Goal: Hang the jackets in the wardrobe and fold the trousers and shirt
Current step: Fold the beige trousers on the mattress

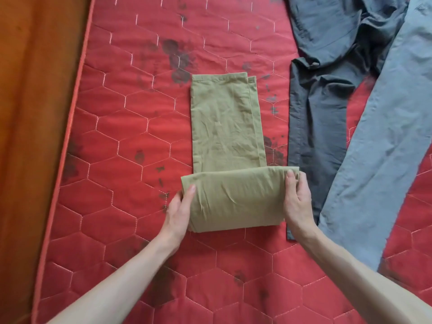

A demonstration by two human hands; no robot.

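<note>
the olive trousers were laid lengthwise on the red quilted mattress, legs stacked one on the other, hems at the far end. the near end had been doubled over into a thick fold, and this fold was gripped at both sides: the left hand was curled round its left edge with the thumb on top, and the right hand was clasped round its right edge, thumb likewise lying over the cloth.

the step in hand was judged to be the next turn of the fold toward the hems. for it to be done well, both edges would have to be carried forward level, so that the fold lands square on the legs and not askew; the slightly offset hems should be aligned, and the creases pressed flat afterwards.

a dark grey garment and a lighter blue-grey one were left unfolded just to the right, apart from the trousers.
</note>
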